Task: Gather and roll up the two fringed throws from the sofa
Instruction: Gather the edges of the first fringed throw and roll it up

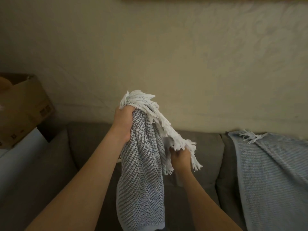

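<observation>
The striped throw is coarse, open-knit cloth, matt, with a soft white yarn fringe. The pale blue throw is finer ribbed cloth. The sofa wears matt grey fabric; the box is plain brown cardboard; the wall is matt.

The striped throw has a knit of thin diagonal stripes, dark grey and pale blue-white by turns. Its fringe is plain white. The blue throw, at the right end of the sofa, is light blue with a fine ribbed weave and paler tassels. The sofa is plain grey-brown. The wall is cream with a faint pattern. The box is brown.
</observation>
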### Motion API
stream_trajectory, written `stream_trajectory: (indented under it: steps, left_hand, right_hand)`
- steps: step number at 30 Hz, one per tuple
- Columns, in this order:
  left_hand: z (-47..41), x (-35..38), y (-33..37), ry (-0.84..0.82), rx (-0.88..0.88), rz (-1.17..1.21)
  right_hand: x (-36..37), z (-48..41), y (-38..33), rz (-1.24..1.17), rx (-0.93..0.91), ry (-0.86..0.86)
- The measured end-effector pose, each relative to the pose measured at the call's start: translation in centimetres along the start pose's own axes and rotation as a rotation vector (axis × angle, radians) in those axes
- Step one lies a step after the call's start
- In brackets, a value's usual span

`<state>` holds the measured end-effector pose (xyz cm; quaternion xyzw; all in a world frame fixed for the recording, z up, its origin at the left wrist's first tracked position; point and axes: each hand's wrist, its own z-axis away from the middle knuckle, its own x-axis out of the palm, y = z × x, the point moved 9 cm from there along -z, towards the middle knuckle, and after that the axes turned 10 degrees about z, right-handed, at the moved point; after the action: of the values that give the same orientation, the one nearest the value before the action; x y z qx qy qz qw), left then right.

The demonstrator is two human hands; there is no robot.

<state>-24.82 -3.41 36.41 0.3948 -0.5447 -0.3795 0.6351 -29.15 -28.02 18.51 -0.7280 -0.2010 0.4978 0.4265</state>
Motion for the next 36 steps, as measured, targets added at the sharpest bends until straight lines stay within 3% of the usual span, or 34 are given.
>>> stream_trajectory:
  steps: [7, 10, 12, 14, 16, 19, 21, 23, 25, 30, 32, 34, 36]
  left_hand:
    - [-0.6, -3.5, -0.2, 0.225, 0.038, -0.019]
    - [-0.6, -3.8, -0.7, 0.277, 0.070, -0.066]
    - [-0.7, -3.6, -0.6, 0.282, 0.111, -0.075]
    - [-0.6, -3.3, -0.3, 0.287, 0.150, -0.110]
    - [-0.6, -3.1, -0.2, 0.314, 0.174, -0.149]
    - [-0.4, -2.7, 0.1, 0.329, 0.214, -0.176]
    - [-0.5, -2.8, 0.0, 0.331, 0.225, -0.204]
    - [-0.6, -3.0, 0.0, 0.316, 0.238, -0.265]
    - [-0.6, -3.3, 0.1, 0.306, 0.268, -0.311]
    - [-0.5, -4.6, 0.2, 0.344, 0.292, -0.360]
    - [-0.7, -4.5, 0.0, 0.325, 0.288, -0.391]
    - [-0.7, -4.2, -0.3, 0.285, 0.296, -0.436]
    - [-0.7, -3.6, -0.6, 0.232, 0.317, -0.487]
  right_hand:
    - [-4.9, 1.2, 1.3, -0.233, 0.269, 0.279]
    - [-6.8, 1.7, 0.1, -0.210, 0.198, 0.324]
    - [-6.5, 2.0, -0.6, -0.172, 0.081, 0.229]
    - [-4.7, 2.2, -0.8, -0.071, -0.038, 0.024]
    - [-2.0, 2.7, -0.1, 0.116, -0.113, -0.273]
    - [2.1, 5.3, 2.2, 0.357, -0.063, -0.828]
    - [2.6, 6.6, 3.9, 0.671, -0.058, -1.012]
    - [2.6, 6.5, 4.7, 0.924, -0.096, -1.007]
    - [2.4, 5.1, 5.0, 1.074, -0.142, -0.855]
    - [-0.1, 2.7, 4.5, 1.213, -0.221, -0.517]
    - [-0.6, 2.5, 6.3, 1.183, -0.117, -0.604]
    - [0.2, 3.3, 7.9, 1.014, -0.016, -0.818]
    - [0.6, 4.0, 7.7, 0.896, 0.031, -0.919]
